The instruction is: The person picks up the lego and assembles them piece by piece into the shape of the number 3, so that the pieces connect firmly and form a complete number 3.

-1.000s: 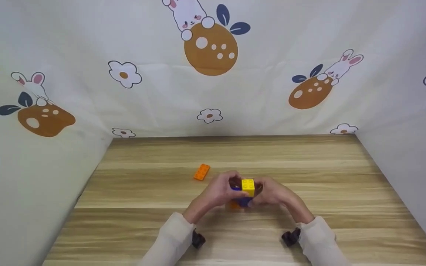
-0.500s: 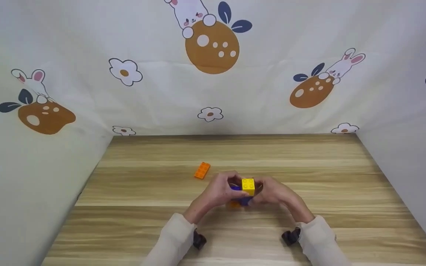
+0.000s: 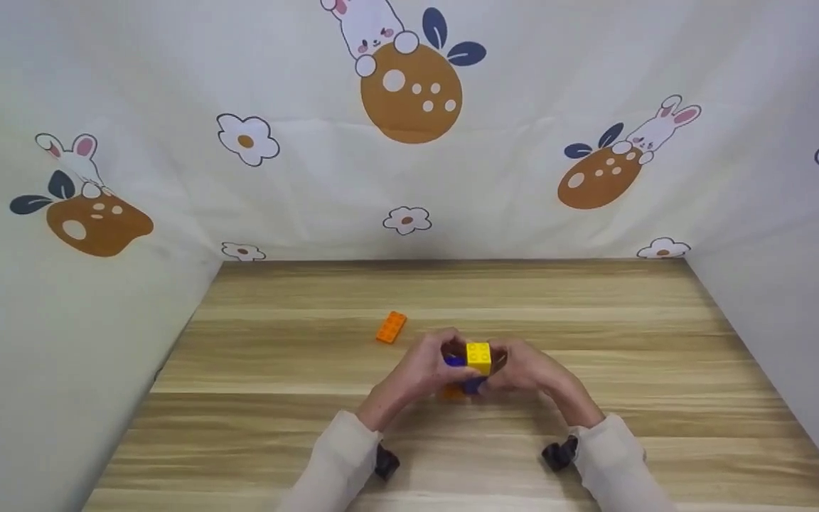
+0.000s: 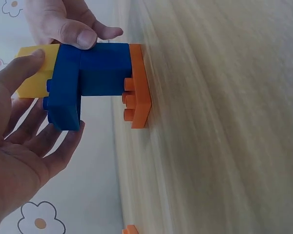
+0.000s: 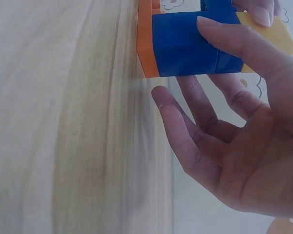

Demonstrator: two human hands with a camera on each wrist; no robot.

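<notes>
A small stack of toy building bricks stands between both hands. At its bottom is an orange brick [image 4: 142,92] on the tabletop. Above it come a blue block [image 4: 106,68] and a second blue brick [image 4: 64,105] that juts out to one side with its studs bare. Topmost sits a yellow brick [image 3: 478,358]. My left hand [image 3: 420,366] grips the yellow brick, thumb on its near face and fingers behind. My right hand [image 3: 527,368] holds the blue bricks from the other side, its thumb [image 5: 224,34] pressed on them and some fingers behind.
A loose orange brick [image 3: 391,327] lies on the wooden table [image 3: 296,419], beyond the left hand. Patterned cloth [image 3: 310,178] walls the table at the back and both sides. A black wrist camera [image 3: 559,455] sits by the right cuff.
Both hands keep their hold on the stack, with hardly any movement. The head view has shifted very slightly.
</notes>
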